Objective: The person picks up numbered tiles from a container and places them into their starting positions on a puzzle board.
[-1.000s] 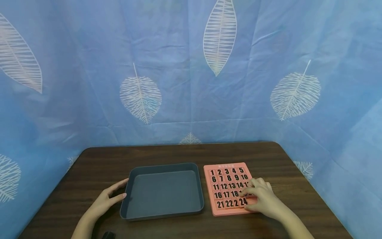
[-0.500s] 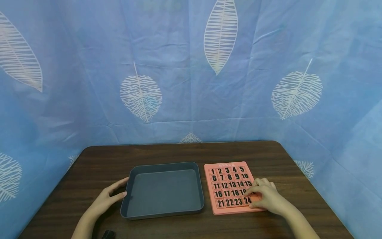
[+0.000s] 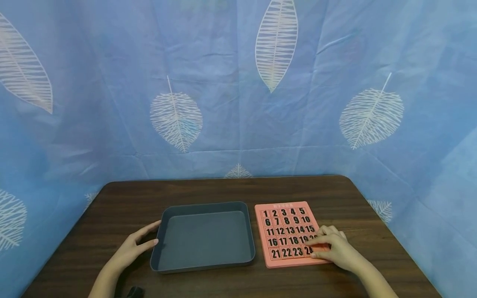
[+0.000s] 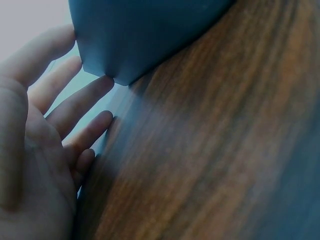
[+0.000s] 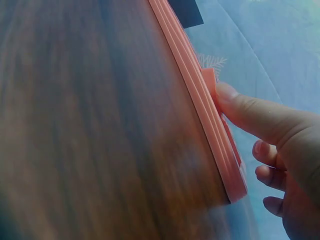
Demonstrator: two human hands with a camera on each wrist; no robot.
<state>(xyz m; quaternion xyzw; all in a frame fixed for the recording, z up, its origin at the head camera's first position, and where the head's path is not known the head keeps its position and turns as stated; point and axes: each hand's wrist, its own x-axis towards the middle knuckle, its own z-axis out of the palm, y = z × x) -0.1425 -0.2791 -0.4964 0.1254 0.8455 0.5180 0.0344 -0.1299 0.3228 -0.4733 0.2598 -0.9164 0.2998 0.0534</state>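
A pink number sliding puzzle [image 3: 262, 244] lies on the table at the right in the head view, its numbered tiles in rows. My right hand [image 3: 339, 248] is at its lower right corner, thumb and index finger pinching the number tile 24 [image 3: 307, 250], partly covered by the fingers. In the right wrist view, the thumb rests against a tile [image 5: 209, 82] standing above the board's edge. To the left is a dark grey rectangular tray [image 3: 208, 238] with nothing in it. The fingertips of my left hand [image 3: 128, 250] touch its left side, fingers spread and loosely bent.
The brown wooden table [image 3: 231, 285] has rounded far corners. A blue cloth [image 3: 220, 124] with white leaf patterns hangs behind it. A small black object [image 3: 136, 292] lies at the near edge beside the left forearm.
My right hand has shifted slightly right; tile 24, which partly covered 23 earlier, now leaves 23 in full view. My left hand and the tray stay in place.
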